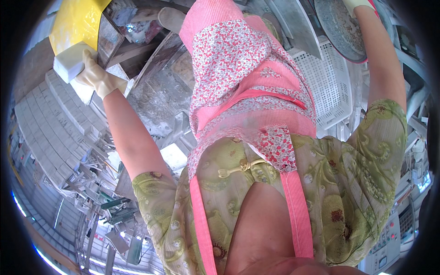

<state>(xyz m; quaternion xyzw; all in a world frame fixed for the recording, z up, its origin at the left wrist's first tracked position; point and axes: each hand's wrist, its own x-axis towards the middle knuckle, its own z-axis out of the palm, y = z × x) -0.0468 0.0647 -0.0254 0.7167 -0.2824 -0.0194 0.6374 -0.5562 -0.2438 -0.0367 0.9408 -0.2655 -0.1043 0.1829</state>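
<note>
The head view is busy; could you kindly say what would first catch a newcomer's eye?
The pink floral apron would probably draw the eye first, at the upper middle. Next comes the bright yellow surface at upper left, beside the white block in the gloved left hand. A white perforated crate shows right of the apron.

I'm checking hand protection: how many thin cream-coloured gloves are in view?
2: one thin cream-coloured glove on the left hand, the other glove on the right hand, partly cut off at the top edge. More may be hidden.
</note>
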